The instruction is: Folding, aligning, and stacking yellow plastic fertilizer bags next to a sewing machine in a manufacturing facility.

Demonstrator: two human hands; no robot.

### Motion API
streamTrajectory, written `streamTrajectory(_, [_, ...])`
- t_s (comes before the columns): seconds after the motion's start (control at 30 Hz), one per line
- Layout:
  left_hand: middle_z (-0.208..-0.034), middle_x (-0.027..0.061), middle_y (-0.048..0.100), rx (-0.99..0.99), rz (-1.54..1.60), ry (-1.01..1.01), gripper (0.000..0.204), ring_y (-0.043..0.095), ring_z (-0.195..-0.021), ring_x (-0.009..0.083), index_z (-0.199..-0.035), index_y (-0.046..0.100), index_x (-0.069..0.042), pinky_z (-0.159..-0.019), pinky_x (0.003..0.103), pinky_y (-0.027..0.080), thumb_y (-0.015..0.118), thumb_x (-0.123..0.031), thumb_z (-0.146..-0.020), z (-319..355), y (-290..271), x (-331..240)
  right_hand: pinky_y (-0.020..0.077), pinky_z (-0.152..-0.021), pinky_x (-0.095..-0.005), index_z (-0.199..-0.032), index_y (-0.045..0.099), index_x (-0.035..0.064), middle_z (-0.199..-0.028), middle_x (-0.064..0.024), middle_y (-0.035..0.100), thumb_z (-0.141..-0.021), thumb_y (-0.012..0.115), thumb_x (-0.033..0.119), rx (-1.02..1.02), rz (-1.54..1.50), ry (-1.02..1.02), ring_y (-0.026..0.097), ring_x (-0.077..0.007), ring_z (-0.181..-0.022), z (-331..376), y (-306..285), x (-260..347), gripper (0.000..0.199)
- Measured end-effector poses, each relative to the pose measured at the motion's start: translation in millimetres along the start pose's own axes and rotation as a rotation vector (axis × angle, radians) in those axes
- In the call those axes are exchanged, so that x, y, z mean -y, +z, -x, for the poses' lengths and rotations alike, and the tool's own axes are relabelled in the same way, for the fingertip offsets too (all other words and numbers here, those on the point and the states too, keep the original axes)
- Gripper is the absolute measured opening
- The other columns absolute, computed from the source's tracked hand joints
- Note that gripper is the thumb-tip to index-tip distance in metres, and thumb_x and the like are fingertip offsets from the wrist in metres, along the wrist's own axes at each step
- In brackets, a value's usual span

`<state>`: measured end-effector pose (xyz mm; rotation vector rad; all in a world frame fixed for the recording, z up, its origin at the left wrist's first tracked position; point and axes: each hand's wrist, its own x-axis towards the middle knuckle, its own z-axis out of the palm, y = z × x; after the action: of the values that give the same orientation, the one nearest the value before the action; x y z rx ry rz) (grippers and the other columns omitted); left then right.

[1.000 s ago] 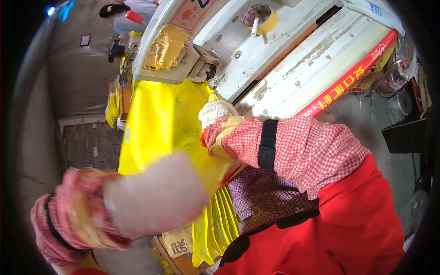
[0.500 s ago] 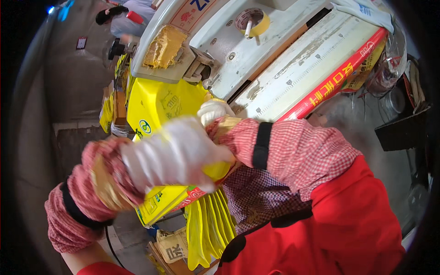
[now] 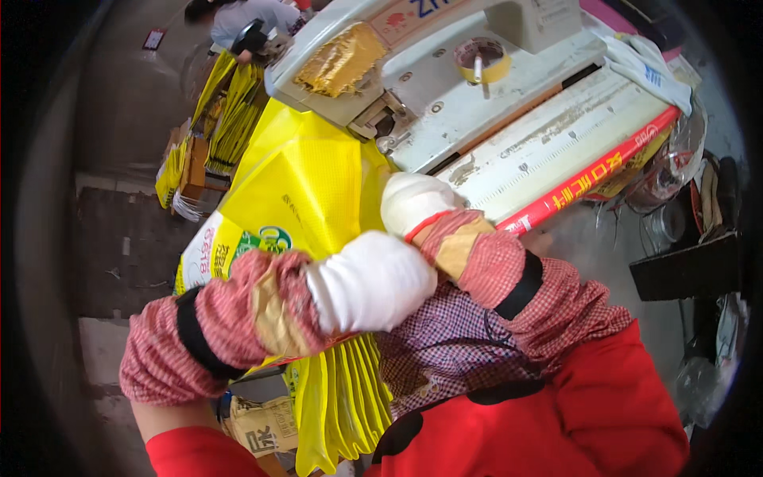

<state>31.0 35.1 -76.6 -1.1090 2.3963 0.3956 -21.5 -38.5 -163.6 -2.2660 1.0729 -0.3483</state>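
A large yellow woven sack (image 3: pixel 306 187) lies at the edge of a grey-white sewing machine (image 3: pixel 493 103). My left hand (image 3: pixel 369 282), in a white glove and a red checked sleeve cover, is closed over the sack's near edge. My right hand (image 3: pixel 413 199), gloved the same way, presses on the sack right beside the machine's front edge. The fingers of both hands are mostly hidden behind the gloves and the sack. A stack of more yellow sacks (image 3: pixel 342 405) hangs below my arms, against my red apron.
A roll of tape (image 3: pixel 483 62) stands on a peg on the machine top. A red strip (image 3: pixel 592 179) runs along the table's front edge. Another person (image 3: pixel 246 24) works at the far left by more yellow sacks (image 3: pixel 230 119). Clutter sits at the right.
My left hand has swung from low left up and right onto the sack. The sack has been drawn toward the machine. My right hand has stayed close to the same spot.
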Motion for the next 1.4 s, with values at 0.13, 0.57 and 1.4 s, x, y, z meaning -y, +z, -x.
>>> streamTrajectory(0.13, [-0.068,0.0117,0.062,-0.187,-0.200,-0.036,0.009,0.061,-0.065,0.0312,-0.072,0.063,-0.013,-0.056,0.038,0.049,0.058,-0.020,-0.069,-17,37,67,0.0513,-0.071,-0.0384,-0.096,0.066,0.0071,-0.094,-0.0167,0.065,-0.080,0.053,0.013,0.255,-0.085,0.115,0.064,-0.0312,-0.086,-28,1,-23,0.021])
streamTrajectory(0.57, [-0.063,0.0137,0.057,-0.207,-0.019,-0.374,0.007,0.057,-0.057,0.0328,-0.072,0.059,-0.010,-0.052,0.040,0.046,0.056,-0.016,-0.073,84,37,84,0.0360,-0.099,-0.0398,-0.132,0.035,0.0009,-0.126,-0.0200,0.046,-0.079,0.059,0.024,-0.067,0.132,-0.327,0.048,-0.0345,-0.114,-14,23,31,0.063])
streamTrajectory(1.4, [-0.109,0.0114,0.059,-0.527,-0.123,-0.997,0.037,0.057,-0.101,0.0274,-0.111,0.055,-0.008,-0.085,0.034,0.047,0.056,-0.008,-0.073,258,250,57,0.0485,-0.069,-0.0298,-0.097,0.067,0.0063,-0.083,-0.0101,0.066,-0.075,0.054,0.002,0.126,-0.547,-0.081,0.061,-0.0175,-0.076,64,47,12,0.026])
